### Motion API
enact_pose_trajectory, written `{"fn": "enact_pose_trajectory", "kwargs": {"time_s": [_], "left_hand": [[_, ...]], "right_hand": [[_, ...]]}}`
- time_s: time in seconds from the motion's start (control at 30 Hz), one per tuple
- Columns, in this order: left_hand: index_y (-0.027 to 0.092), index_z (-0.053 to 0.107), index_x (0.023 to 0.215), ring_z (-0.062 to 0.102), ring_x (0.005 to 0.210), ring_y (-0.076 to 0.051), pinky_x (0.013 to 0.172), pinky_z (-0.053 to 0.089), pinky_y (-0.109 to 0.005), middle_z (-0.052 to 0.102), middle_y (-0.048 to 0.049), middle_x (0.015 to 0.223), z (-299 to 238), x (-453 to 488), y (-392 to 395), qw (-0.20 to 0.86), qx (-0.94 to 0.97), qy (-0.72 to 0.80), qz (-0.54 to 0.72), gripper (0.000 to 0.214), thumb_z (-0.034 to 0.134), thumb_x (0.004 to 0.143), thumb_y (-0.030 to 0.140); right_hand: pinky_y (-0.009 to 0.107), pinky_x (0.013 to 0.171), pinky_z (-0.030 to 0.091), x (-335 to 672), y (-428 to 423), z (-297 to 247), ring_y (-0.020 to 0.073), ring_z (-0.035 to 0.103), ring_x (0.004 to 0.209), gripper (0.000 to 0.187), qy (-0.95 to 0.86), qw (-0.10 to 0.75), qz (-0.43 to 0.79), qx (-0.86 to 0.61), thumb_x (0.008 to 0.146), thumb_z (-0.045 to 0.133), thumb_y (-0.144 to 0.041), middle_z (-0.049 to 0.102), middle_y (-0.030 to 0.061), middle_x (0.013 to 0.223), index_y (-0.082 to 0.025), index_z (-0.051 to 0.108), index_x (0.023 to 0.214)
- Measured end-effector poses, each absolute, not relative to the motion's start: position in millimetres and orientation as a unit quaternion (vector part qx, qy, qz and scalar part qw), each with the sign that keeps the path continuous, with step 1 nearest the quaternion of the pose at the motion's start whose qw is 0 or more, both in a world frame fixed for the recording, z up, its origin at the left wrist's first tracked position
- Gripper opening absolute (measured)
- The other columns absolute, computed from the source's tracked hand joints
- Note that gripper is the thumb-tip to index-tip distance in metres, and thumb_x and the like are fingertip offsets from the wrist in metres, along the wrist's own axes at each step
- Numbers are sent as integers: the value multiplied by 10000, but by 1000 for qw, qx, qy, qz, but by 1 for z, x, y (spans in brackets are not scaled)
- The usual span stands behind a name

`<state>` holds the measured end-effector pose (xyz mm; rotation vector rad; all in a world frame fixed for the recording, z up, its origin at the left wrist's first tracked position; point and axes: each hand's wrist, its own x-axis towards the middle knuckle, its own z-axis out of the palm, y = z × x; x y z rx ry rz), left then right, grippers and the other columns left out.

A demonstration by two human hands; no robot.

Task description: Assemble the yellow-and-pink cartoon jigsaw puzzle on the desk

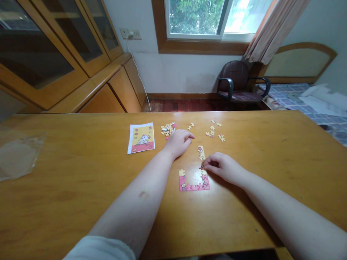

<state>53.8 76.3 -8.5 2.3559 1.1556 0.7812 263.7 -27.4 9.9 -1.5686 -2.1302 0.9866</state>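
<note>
My right hand [222, 167] pinches a small puzzle piece [201, 167] with a dark red patch, just at the upper right end of a U-shaped run of joined puzzle pieces [194, 187]. That run is pink along the bottom and yellow at its upper ends. Beyond my fingertips lies a joined yellow strip of puzzle pieces [201, 152]. My left hand [179, 143] rests palm down on the table, fingers slightly bent and apart, with nothing visible in it. It lies beside a heap of loose puzzle pieces [167, 129] and partly covers the heap's near edge.
A picture sheet [141, 138] of a white animal on yellow and pink lies left of the heap. Several loose yellow pieces [210, 132] are scattered toward the table's far edge. A clear plastic bag [18, 157] sits at far left. An office chair [238, 81] stands beyond the wooden table [81, 162].
</note>
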Motion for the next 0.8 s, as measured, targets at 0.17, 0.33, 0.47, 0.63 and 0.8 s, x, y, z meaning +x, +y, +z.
{"fn": "enact_pose_trajectory", "kwargs": {"time_s": [0.17, 0.33, 0.47, 0.63, 0.8], "left_hand": [[200, 731, 892, 650, 962, -210, 940, 478, -381, 745, -29, 957, -10, 54, 77, 199, 844, 411, 283, 240, 516, 839, 107], [198, 730, 902, 652, 967, -211, 936, 478, -380, 747, -29, 961, -11, 54, 77, 197, 844, 413, 280, 243, 516, 838, 102], [200, 729, 896, 653, 963, -209, 936, 479, -380, 746, -28, 955, -11, 54, 78, 197, 843, 414, 279, 240, 519, 838, 101], [200, 729, 895, 651, 958, -213, 935, 480, -387, 743, -31, 946, -11, 53, 77, 201, 843, 411, 281, 236, 522, 835, 103], [208, 727, 900, 647, 965, -210, 937, 480, -384, 743, -26, 959, -12, 53, 78, 199, 844, 413, 279, 239, 516, 841, 112]], "right_hand": [[283, 691, 469, 263, -27, 8, 159, 610, 709, 127, -756, 154, 331, -543, 842, 618, -243, 710, 32, 777, -200, 734, 811], [297, 740, 474, 262, -26, 7, 166, 622, 745, 107, -783, 160, 297, -523, 849, 625, -232, 706, 33, 779, -200, 726, 830], [311, 773, 478, 265, -29, 12, 178, 636, 790, 157, -821, 164, 251, -485, 892, 583, -245, 722, 59, 830, -198, 733, 885], [333, 784, 465, 270, -34, 20, 182, 649, 744, 258, -889, 102, 203, -398, 932, 502, -246, 732, 72, 805, -201, 756, 907], [322, 790, 461, 269, -36, 20, 173, 655, 736, 281, -895, 83, 199, -390, 938, 481, -246, 740, 71, 806, -209, 758, 909]]}}
